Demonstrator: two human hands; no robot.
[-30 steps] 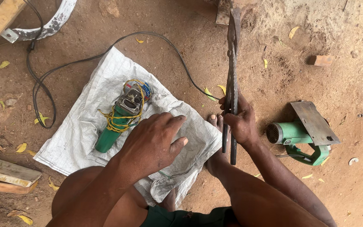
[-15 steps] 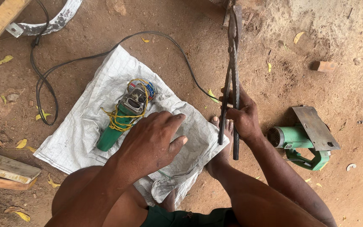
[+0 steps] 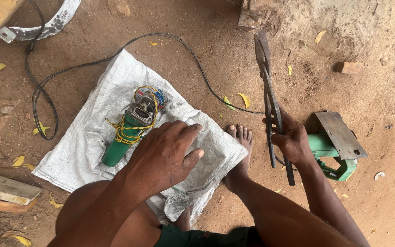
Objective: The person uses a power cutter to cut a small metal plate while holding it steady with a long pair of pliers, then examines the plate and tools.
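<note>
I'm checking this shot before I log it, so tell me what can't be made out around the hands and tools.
- Head view: the left hand hovers over the white sack; whether it touches is unclear.
- The green grinder is wrapped in yellow cord, hiding its body.
- The right hand covers the middle of the long metal tongs.
- The green machine is partly hidden under a metal plate and the wrist.
</note>
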